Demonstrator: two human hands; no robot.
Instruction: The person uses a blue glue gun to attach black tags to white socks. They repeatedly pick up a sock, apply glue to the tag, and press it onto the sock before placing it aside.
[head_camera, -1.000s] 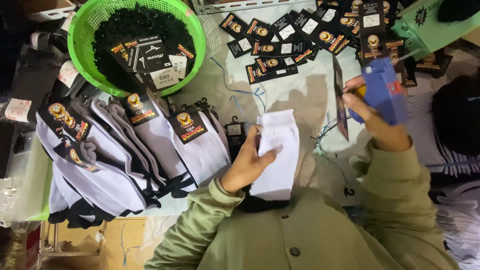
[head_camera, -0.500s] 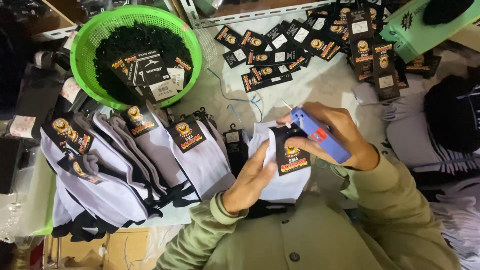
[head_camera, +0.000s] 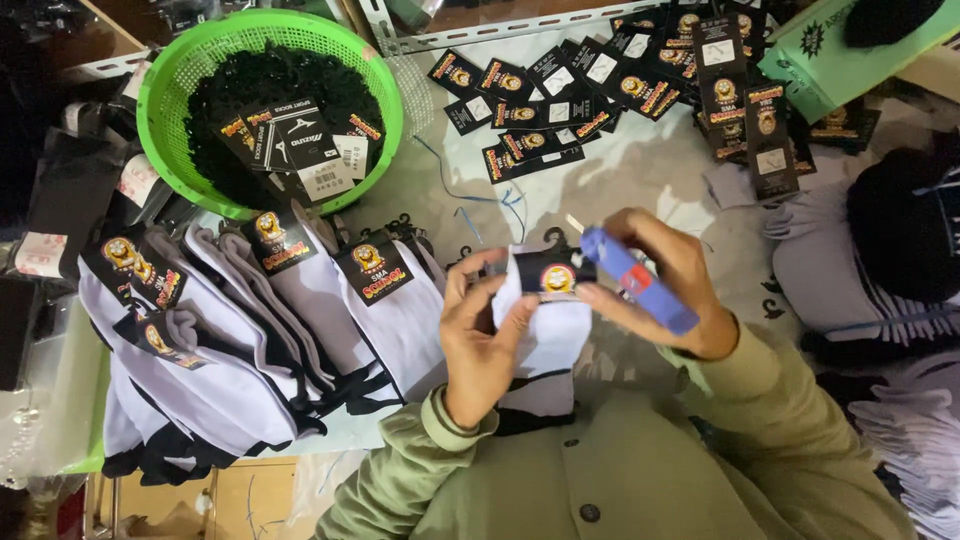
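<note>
The left hand (head_camera: 480, 340) has its grip closed on a folded white sock pair (head_camera: 545, 345), held just above the counter (head_camera: 640, 180) in front of the person's chest, fingers pinching the black cardboard label (head_camera: 553, 275) at its top. The right hand (head_camera: 665, 285) is clenched around a blue tagging gun (head_camera: 635, 280), whose tip touches that label. Up left sits a green plastic basket (head_camera: 170, 90), full of black socks (head_camera: 250, 90) with a few printed labels on top. Beside the left hand lies a fanned row of tagged white socks (head_camera: 250, 330). Loose black labels (head_camera: 590, 95) are scattered across the counter's far side.
</note>
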